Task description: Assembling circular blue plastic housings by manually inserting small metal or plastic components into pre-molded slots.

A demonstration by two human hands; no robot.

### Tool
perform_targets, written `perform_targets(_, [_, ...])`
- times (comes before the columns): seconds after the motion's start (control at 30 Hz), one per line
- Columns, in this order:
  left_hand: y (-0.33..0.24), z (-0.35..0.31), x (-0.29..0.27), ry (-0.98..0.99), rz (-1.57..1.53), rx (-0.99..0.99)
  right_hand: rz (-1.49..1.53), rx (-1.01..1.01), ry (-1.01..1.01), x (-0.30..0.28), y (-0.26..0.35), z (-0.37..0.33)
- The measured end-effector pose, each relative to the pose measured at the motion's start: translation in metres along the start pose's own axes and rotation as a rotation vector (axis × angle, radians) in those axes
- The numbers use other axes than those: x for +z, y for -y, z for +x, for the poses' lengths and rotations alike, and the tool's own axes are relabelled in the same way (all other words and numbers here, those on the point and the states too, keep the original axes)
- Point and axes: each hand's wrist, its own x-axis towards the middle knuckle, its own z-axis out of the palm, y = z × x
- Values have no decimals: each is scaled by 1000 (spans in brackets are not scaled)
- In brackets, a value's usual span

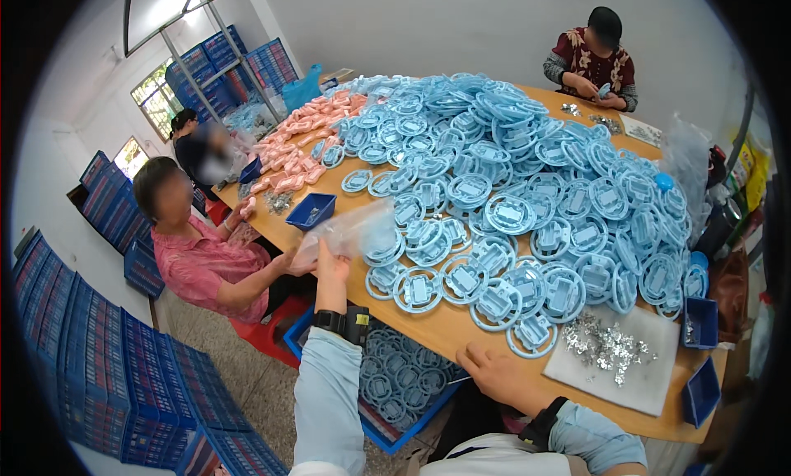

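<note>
The person's right hand rests at the near edge of the wooden table, fingers curled; whether they grip anything cannot be told. Beside it, a pale mat bears small silver metal pieces. Below the table edge, a blue crate holds pale-blue parts. The left hand reaches over the table's left side, thumb and fingers gripping a clear plastic bag, which partly covers the fingers. A pink-shirted co-worker's hand meets the bag's left end. Past the bag lie a small dark-blue bin, a large heap of light-blue ring-shaped plastic parts and salmon-pink parts. At the far side, another co-worker handles a small light-blue part.
</note>
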Motion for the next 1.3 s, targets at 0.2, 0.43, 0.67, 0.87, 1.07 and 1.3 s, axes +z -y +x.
perform_targets(0.2, [3, 45, 53, 68, -59, -25, 109, 34, -31, 13, -6, 1])
perform_targets(0.43, [82, 27, 105, 670, 1164, 618, 132, 60, 124, -4, -4, 9])
perform_targets(0.67, [102, 12, 122, 808, 1871, 837, 182, 74, 89, 7, -10, 7])
perform_targets(0.87, [110, 23, 122, 766, 1834, 832, 195, 93, 104, 9, -10, 9])
perform_targets(1.07, [137, 44, 131, 829, 1904, 960, 212, 95, 152, 9, -11, 10])
perform_targets(1.3, [132, 49, 134, 999, 1880, 799, 221, 69, 91, 16, -11, 9])
